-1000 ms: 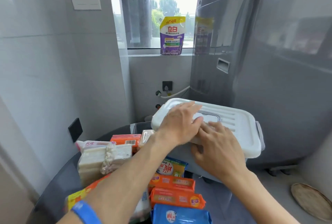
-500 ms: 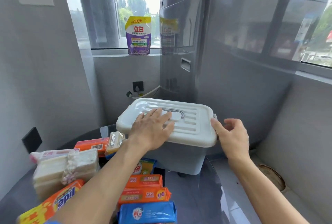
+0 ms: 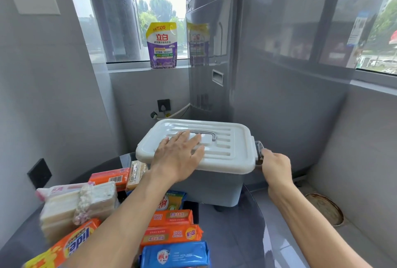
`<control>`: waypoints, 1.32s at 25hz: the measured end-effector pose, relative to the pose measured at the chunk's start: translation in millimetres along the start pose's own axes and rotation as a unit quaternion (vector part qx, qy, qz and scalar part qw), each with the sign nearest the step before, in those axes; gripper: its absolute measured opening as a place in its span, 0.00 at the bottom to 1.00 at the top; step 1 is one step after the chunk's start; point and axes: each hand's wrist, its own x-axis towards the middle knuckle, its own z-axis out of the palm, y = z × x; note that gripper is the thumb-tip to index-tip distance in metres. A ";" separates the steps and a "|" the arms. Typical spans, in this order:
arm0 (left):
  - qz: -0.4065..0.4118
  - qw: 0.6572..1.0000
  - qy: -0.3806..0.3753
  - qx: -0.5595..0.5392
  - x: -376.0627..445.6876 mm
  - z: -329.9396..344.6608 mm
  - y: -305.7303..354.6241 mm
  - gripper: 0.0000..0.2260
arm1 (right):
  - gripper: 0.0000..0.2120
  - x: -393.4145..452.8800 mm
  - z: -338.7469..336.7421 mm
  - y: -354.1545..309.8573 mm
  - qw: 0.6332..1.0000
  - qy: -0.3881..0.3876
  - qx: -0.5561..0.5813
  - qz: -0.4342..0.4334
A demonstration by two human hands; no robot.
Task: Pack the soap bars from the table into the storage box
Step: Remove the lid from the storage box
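A grey storage box (image 3: 210,188) with a white lid (image 3: 232,149) stands closed at the far side of the dark glass table (image 3: 234,235). My left hand (image 3: 178,156) lies flat on the lid, fingers spread, beside its grey handle (image 3: 202,133). My right hand (image 3: 275,164) grips the grey latch (image 3: 258,149) at the box's right end. Wrapped soap bars lie in front of the box: orange ones (image 3: 171,234), a blue one (image 3: 175,254), an orange-yellow one (image 3: 71,244), and a bundle of pale bars (image 3: 77,205) on the left.
A tall grey washing machine (image 3: 268,74) stands right behind the box. A purple detergent pouch (image 3: 161,45) sits on the window sill. A wall is close on the left. A round floor drain cover (image 3: 324,208) lies low on the right, past the table's edge.
My right hand has left the lid top, moved to the box's right end and closed on the latch. My left hand stays flat on the lid. The view has shifted right.
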 end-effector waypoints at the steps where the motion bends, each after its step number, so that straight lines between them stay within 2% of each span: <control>1: -0.002 1.000 0.000 -0.001 -0.2 0.7 -0.8 0.24 | 0.13 0.0 0.4 2.3 0.997 0.001 -0.075 -0.017; 2: -0.004 1.000 0.000 -0.002 0.0 0.8 -0.7 0.24 | 0.16 -1.2 -0.4 2.7 0.986 0.013 -0.153 -0.061; 4: -0.006 1.000 0.004 -0.004 0.2 0.4 -0.1 0.24 | 0.25 -8.9 -2.7 -6.5 0.950 0.043 -0.202 -0.235; 6: 0.001 1.000 0.014 -0.014 0.4 -0.6 0.3 0.24 | 0.27 -20.8 0.1 -22.4 0.906 -0.016 -0.187 -0.378; 8: 0.018 0.999 0.032 -0.036 -1.3 -0.8 -3.0 0.23 | 0.29 -31.2 7.9 -27.0 0.859 -0.107 -0.251 -0.432; 10: 0.040 0.996 0.048 -0.065 -6.9 -1.3 -14.0 0.22 | 0.31 -36.0 16.6 -26.6 0.816 -0.156 -0.322 -0.454; 12: 0.070 0.991 0.071 -0.094 -16.5 -0.8 -27.3 0.26 | 0.29 -36.7 21.1 -32.0 0.799 -0.184 -0.353 -0.451; 15: 0.122 0.985 0.068 -0.105 -25.6 -2.3 -41.6 0.29 | 0.23 -39.1 26.2 -45.1 0.800 -0.210 -0.361 -0.431; 17: 0.132 0.984 0.057 -0.101 -22.6 -7.0 -43.4 0.27 | 0.20 -42.7 29.3 -50.2 0.794 -0.211 -0.383 -0.422; 20: 0.127 0.987 0.007 -0.103 -13.6 -22.1 -39.1 0.25 | 0.21 -47.5 33.3 -57.1 0.789 -0.210 -0.411 -0.406; 23: 0.137 0.989 -0.047 -0.042 -1.5 -35.9 -32.6 0.24 | 0.21 -44.0 35.4 -61.5 0.798 -0.219 -0.404 -0.389; 26: 0.135 0.988 -0.072 -0.030 2.6 -39.5 -30.9 0.25 | 0.19 -43.8 33.5 -59.9 0.813 -0.230 -0.377 -0.379; 28: 0.155 0.987 -0.031 -0.025 -2.1 -36.8 -32.5 0.25 | 0.18 -44.7 29.8 -58.4 0.835 -0.224 -0.338 -0.373; 30: 0.163 0.978 0.064 -0.114 -15.1 -31.1 -31.3 0.21 | 0.17 -42.1 24.9 -58.8 0.863 -0.228 -0.289 -0.346; 31: 0.134 0.962 0.125 -0.202 -22.7 -28.7 -30.7 0.18 | 0.17 -39.8 22.2 -59.9 0.877 -0.237 -0.262 -0.327; 33: 0.055 0.899 0.275 -0.335 -31.8 -25.0 -31.4 0.15 | 0.17 -37.2 16.7 -62.0 0.894 -0.251 -0.217 -0.302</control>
